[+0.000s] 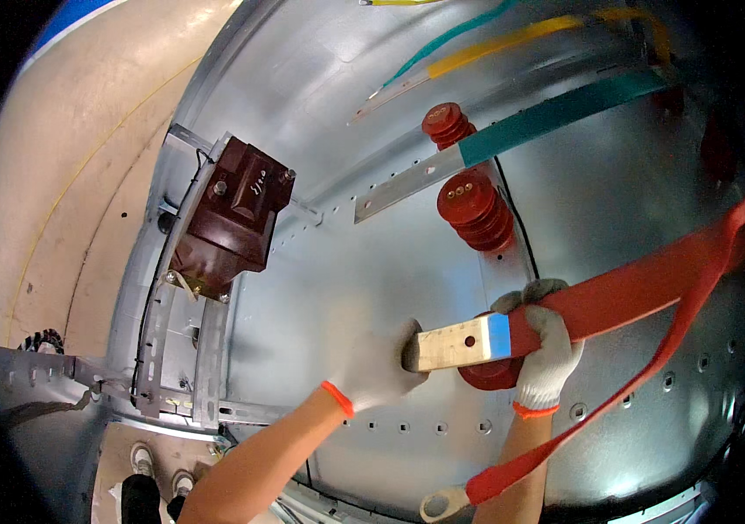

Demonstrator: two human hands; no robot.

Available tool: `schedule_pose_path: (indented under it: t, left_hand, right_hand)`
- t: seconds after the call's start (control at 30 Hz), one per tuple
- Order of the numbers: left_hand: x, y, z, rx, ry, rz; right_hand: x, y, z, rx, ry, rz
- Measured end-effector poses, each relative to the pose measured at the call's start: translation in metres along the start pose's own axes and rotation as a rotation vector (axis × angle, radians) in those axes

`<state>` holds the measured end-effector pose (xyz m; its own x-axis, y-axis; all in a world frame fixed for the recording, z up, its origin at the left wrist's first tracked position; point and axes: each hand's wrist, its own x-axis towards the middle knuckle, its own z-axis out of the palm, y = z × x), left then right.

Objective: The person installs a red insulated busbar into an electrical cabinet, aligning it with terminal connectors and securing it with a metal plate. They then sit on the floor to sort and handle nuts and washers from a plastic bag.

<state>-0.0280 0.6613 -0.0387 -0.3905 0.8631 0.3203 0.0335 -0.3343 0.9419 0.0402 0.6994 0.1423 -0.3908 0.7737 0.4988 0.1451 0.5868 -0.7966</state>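
Observation:
A flat busbar in red sleeving [626,293] runs in from the right, with a bare metal end that has one hole and a blue band. My right hand [547,345], in a white glove with grey-coated fingers, wraps round it just behind the band. At the bare tip is my left hand [381,367], gloved the same way and smeared by motion; its grey fingers meet the bar's end, but their grip is unclear. Partly hidden beneath the bar is a red ribbed insulator [488,375]. A narrow red-sleeved strap with a ring lug [444,504] hangs across my right forearm.
Two more red insulators [475,205] [447,122] stand on the metal panel, near a green-sleeved busbar [556,118]. Farther off is a yellow-sleeved bar [503,45] and a green lead [442,44]. A dark brown moulded block [237,214] is bolted to the left frame.

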Motion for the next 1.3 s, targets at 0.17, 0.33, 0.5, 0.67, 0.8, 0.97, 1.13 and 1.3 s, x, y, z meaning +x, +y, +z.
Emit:
schedule_pose_path:
  t: [0.17,0.33,0.5,0.67,0.8,0.97,1.13,1.3]
  left_hand:
    - [-0.011,-0.063,-0.023,-0.816,-0.297,-0.262]
    - [-0.014,-0.063,-0.033,-1.011,-0.113,-0.344]
    - [-0.007,-0.040,-0.027,-0.093,0.203,0.218]
    - [0.002,-0.013,0.028,-0.519,0.304,-0.206]
    - [0.008,-0.020,0.036,-0.278,0.345,-0.296]
    - [0.006,-0.028,0.035,-0.530,0.357,-0.277]
    - [0.009,-0.009,0.030,-0.583,0.381,-0.324]
    - [0.009,-0.012,0.033,-0.527,0.417,-0.327]
  right_hand:
    - [-0.004,0.003,0.000,-0.043,0.028,0.007]
    - [0.001,0.022,-0.019,0.075,0.030,0.011]
    - [0.003,0.016,-0.003,0.120,-0.083,-0.034]
    - [-0.001,0.006,-0.007,-0.140,-0.133,-0.249]
    - [-0.003,0.009,-0.012,-0.001,-0.144,-0.084]
    - [-0.006,0.000,-0.008,-0.023,-0.203,-0.031]
    - [-0.003,-0.001,-0.008,-0.043,-0.191,-0.038]
    - [0.000,0.002,-0.012,-0.120,-0.199,-0.098]
